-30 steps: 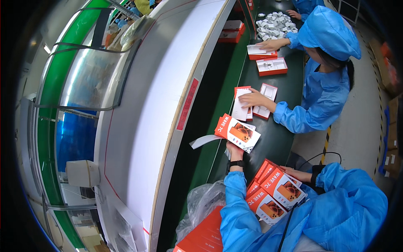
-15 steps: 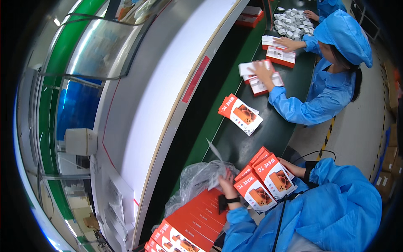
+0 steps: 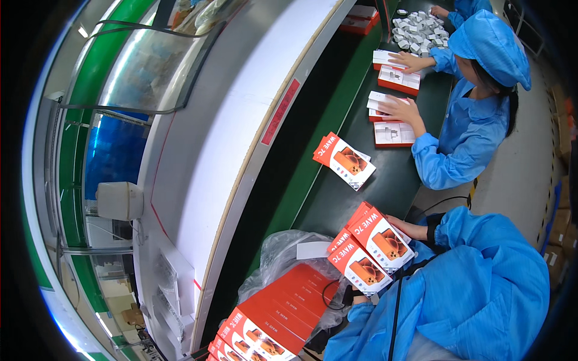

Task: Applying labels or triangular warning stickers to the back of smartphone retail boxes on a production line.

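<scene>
Several red-and-white phone boxes, printed with an orange phone, are held in a fanned stack in front of my body. My right hand grips the stack from its far right side. At the near lower edge of the boxes is my left hand, its fingers mostly hidden behind them. To the left, a long row of red phone boxes lies packed together, beside a crumpled clear plastic bag. A flat white slip rests at the bag's edge.
Two or three phone boxes lie on the dark green belt. Beyond them a co-worker in blue handles opened white-and-red boxes. A heap of small white parts is farther off. A white ledge runs along the left.
My left hand has left the plastic bag and white slip and come to the held boxes. The slip now lies flat. The co-worker's nearer hand and box have shifted right.
</scene>
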The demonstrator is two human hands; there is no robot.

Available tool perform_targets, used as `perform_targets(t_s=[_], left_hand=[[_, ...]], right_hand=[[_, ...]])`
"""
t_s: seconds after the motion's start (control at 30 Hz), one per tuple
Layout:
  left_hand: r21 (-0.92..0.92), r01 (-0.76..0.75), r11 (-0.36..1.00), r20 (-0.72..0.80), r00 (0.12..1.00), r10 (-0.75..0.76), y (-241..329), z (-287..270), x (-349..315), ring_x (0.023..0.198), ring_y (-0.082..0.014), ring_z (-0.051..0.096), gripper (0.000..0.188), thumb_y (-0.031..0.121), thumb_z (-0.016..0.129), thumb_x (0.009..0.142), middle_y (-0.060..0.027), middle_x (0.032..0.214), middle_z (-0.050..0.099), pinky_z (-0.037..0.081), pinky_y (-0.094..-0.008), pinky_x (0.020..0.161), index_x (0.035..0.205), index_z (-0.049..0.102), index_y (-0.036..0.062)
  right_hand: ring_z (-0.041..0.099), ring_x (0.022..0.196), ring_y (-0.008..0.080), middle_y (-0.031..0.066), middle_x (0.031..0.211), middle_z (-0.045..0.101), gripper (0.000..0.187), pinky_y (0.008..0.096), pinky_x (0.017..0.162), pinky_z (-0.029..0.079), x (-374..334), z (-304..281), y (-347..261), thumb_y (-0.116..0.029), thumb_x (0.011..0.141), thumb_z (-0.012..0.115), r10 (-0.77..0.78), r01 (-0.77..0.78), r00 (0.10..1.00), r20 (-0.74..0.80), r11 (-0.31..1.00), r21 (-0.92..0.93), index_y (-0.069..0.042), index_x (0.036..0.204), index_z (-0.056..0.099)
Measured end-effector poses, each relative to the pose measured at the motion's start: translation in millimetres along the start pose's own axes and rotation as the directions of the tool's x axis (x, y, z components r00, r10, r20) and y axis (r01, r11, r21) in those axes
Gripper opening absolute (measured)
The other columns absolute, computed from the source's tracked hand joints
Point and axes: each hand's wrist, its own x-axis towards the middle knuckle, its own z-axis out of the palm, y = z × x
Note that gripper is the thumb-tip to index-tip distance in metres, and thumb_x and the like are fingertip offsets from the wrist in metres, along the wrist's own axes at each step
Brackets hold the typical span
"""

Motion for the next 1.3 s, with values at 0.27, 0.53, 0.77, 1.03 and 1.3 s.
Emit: perform_targets(t_s=[0.27,0.53,0.77,1.03,1.3], left_hand=[[0.034,-0.084,0.996,0.038,0.996,0.082,-12.1,1.3,-14.1,0.097,-0.0248,0.057,0.052,0.047,0.035,0.092,-0.0144,0.11,0.057,0.048,-0.0396,0.082,0.113,0.051,0.0033],[0.04,-0.122,0.992,0.089,0.989,0.118,-56.3,-62.3,-5.5,0.091,-0.0244,0.06,0.05,0.047,0.035,0.092,-0.0143,0.104,0.06,0.052,-0.0395,0.076,0.11,0.052,0.0037],[-0.044,-0.068,0.997,0.046,0.997,0.07,-61.5,-151.3,22.8,0.085,-0.0228,0.062,0.044,0.044,0.04,0.092,-0.0123,0.097,0.061,0.055,-0.0379,0.066,0.104,0.053,0.0035],[0.022,-0.139,0.99,0.073,0.988,0.137,-43.8,-171.3,81.4,0.085,-0.0231,0.062,0.045,0.043,0.039,0.092,-0.0123,0.098,0.061,0.055,-0.0379,0.066,0.105,0.053,0.0027],[0.125,-0.132,0.983,0.071,0.99,0.124,-27.6,-177.5,118.2,0.086,-0.0235,0.062,0.045,0.043,0.039,0.092,-0.0122,0.099,0.062,0.055,-0.0379,0.066,0.105,0.053,0.0018]], right_hand=[[0.061,0.1,0.015,0.0098,0.121,0.058,0.051,0.0275,0.087,0.049,4.7,5.1,4.5,-0.046,0.094,0.04,0.019,-0.019,1.0,-0.004,0.996,0.09,-0.004,0.124,0.049],[0.063,0.072,0.0269,0.0152,0.083,0.066,0.034,0.0382,0.078,0.051,62.3,-64.2,82.9,-0.031,0.084,0.041,0.122,0.07,0.932,-0.342,0.864,0.499,-0.002,0.086,0.059],[0.056,0.103,0.0336,0.0156,0.119,0.058,0.046,0.0448,0.096,0.04,87.0,-80.9,128.0,-0.035,0.084,0.038,0.075,-0.038,0.997,-0.025,0.738,0.674,-0.001,0.11,0.054],[0.051,0.114,0.0325,0.0142,0.13,0.051,0.048,0.0453,0.099,0.038,123.4,-78.0,132.7,-0.038,0.091,0.041,-0.146,0.164,0.986,-0.079,0.774,0.611,-0.004,0.122,0.052],[0.047,0.09,0.0208,0.0073,0.1,0.047,0.039,0.0428,0.087,0.042,63.9,-193.1,142.3,-0.038,0.085,0.048,-0.165,0.272,0.763,-0.625,0.959,0.079,-0.008,0.111,0.048]])
